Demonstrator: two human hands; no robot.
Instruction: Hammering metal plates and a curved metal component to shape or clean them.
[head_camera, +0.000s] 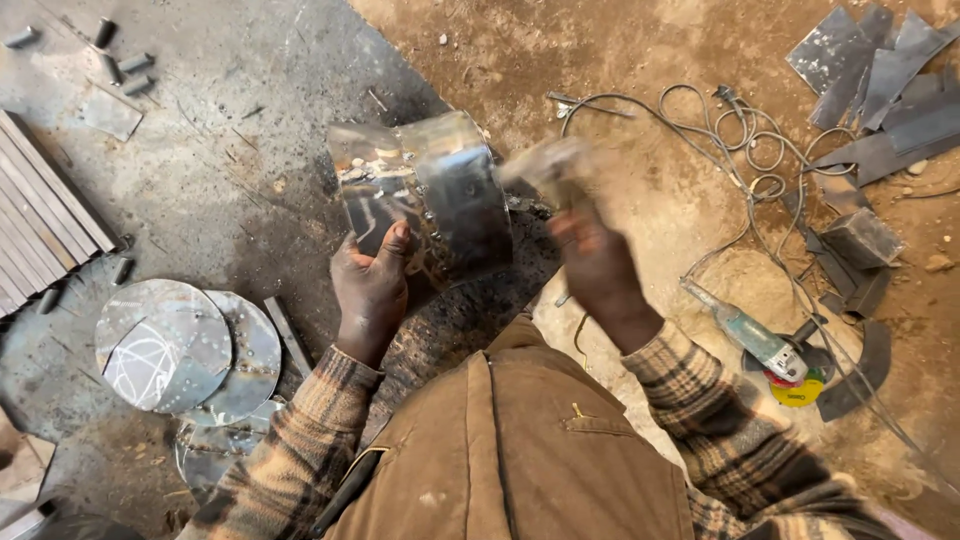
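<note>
— Dirt floor (640, 40), steel plate; where's the curved shiny sheet-metal band (440, 195)?
— Left hand (370, 290) fingers clamp its edge. Right hand (595, 265) fingers grip a blurred tool (545, 165).
— Risk?
— A mis-hit could pinch that thumb.

Sheet-metal cylinder (440, 195): short, open-ended band of shiny rolled steel, surface scuffed and mottled, row of small spots along the lower edge. Held off the floor, axis tilted, open end facing left. Gripped at its lower left rim. Hammer (545, 165): motion-blurred, pale head just beside the cylinder's right side, contact unclear.
</note>
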